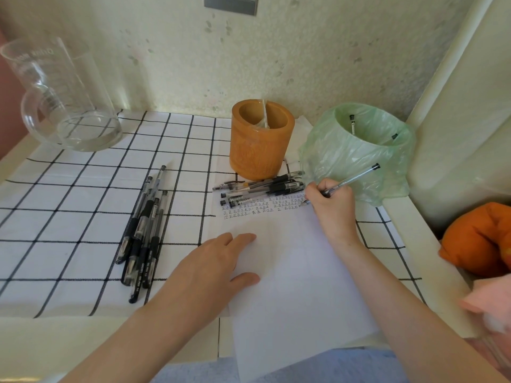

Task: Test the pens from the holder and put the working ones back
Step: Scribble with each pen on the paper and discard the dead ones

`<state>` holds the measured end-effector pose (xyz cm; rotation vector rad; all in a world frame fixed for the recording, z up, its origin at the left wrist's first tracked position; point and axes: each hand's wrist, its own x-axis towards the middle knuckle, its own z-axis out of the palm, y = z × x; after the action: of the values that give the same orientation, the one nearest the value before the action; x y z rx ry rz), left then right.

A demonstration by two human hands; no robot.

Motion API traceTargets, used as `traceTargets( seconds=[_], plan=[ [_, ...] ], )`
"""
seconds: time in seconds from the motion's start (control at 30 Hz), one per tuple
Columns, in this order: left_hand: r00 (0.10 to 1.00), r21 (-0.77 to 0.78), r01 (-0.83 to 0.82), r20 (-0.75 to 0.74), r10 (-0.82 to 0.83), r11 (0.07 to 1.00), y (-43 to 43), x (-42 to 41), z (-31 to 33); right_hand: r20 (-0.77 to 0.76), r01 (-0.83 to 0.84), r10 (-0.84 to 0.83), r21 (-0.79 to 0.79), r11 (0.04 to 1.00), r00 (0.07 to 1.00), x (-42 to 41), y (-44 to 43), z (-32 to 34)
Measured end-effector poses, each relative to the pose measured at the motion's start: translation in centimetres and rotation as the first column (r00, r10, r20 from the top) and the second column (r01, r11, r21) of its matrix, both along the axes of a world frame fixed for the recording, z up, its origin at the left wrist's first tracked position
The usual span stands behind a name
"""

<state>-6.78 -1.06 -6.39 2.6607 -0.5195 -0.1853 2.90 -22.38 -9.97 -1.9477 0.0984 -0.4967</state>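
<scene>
Fingers of my right hand (330,201) pinch a pen (352,179), tip on the paper (290,272) below the holder (261,139); my left hand (218,261) presses flat, fingers spread, nearer me.

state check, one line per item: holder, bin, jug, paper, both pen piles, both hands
Wooden holder: upright, no pens visible inside.
Green-lined bin: upright, open, two pens inside.
Glass jug: upright, looks empty.
Paper: flat, marks along top edge.
Left pen pile: lying on cloth, capped.
Pens by holder: lying at the paper's top edge.
Left hand: flat on paper.
Right hand: gripping held pen, tip on paper.
</scene>
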Motion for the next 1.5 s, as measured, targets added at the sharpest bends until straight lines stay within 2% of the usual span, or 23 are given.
traceTargets(
  seconds=[1.5],
  plan=[
    [1.000,-0.009,0.004,0.014,-0.004,1.000,-0.01,0.11,-0.30,0.013,-0.020,0.020,-0.015,1.000,1.000,-0.34,0.40,0.59]
  ],
)
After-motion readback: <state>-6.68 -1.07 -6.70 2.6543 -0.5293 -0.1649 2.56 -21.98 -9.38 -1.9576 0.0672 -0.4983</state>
